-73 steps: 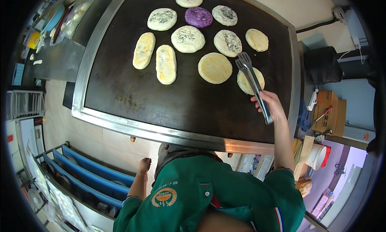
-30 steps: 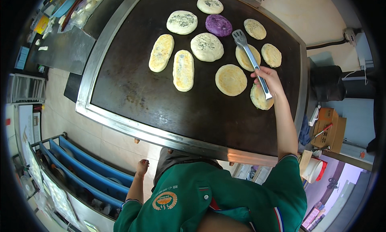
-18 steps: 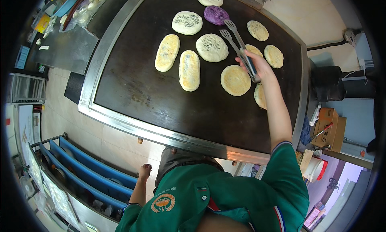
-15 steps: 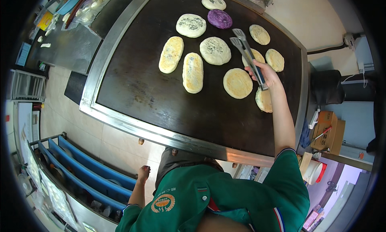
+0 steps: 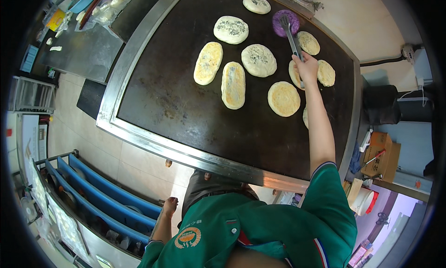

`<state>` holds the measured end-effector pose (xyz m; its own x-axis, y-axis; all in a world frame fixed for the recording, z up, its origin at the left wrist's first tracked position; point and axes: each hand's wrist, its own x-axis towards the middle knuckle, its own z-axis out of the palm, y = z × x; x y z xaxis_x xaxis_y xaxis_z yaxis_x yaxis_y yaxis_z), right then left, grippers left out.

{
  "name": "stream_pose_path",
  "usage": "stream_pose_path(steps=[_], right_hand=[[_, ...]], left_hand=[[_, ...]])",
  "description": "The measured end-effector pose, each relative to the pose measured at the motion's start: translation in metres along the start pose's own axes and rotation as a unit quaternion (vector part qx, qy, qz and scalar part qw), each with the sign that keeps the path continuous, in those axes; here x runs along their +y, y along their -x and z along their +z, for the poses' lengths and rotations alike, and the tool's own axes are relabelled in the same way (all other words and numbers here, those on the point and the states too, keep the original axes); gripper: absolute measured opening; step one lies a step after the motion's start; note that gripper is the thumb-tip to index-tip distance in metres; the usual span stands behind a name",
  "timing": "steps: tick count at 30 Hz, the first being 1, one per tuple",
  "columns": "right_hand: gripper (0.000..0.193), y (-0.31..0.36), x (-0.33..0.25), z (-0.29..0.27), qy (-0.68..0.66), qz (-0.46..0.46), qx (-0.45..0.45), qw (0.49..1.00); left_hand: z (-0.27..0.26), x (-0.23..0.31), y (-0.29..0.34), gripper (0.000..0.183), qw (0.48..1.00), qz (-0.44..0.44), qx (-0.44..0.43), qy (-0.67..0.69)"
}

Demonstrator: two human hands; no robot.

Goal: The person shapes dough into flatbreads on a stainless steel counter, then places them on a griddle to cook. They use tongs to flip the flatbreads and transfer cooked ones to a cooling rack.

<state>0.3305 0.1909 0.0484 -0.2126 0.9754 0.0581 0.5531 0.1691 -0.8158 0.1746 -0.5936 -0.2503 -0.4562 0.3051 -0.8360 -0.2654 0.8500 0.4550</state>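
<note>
— What's before you?
— Your griddle [image 5: 209, 138], flatbreads [image 5: 284, 99] lying on it, your tongs [image 5: 292, 39] over one near the far edge.
— And to your left?
— A worktable [image 5: 88, 54], and nearer you a divided rack [image 5: 109, 189].

From the wearer's head, a wide fisheye camera looks steeply down at close range across a green shirt [image 5: 278, 217] and griddle [image 5: 186, 140], near-left corner to far-right.

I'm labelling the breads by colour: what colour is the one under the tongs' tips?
Purple; that bread, under the tongs, shows best in the head view.
</note>
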Motion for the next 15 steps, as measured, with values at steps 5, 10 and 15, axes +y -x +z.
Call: stream_pose_path(steps=[5,10,15], right_hand=[[0.045,0.049,-0.005,-0.008,0.165,-0.115,-0.064,0.978],[0.029,0.005,-0.011,0.02,-0.246,0.169,-0.223,0.928],[0.031,-0.104,-0.028,0.086,-0.365,0.282,-0.262,0.848]], left_hand=[[-0.018,0.006,-0.026,0.024,0.997,-0.036,-0.003,-0.071],[-0.026,0.019,-0.034,0.024,0.999,-0.031,0.04,0.014],[-0.015,0.007,-0.003,0.02,0.997,-0.039,0.04,0.045]])
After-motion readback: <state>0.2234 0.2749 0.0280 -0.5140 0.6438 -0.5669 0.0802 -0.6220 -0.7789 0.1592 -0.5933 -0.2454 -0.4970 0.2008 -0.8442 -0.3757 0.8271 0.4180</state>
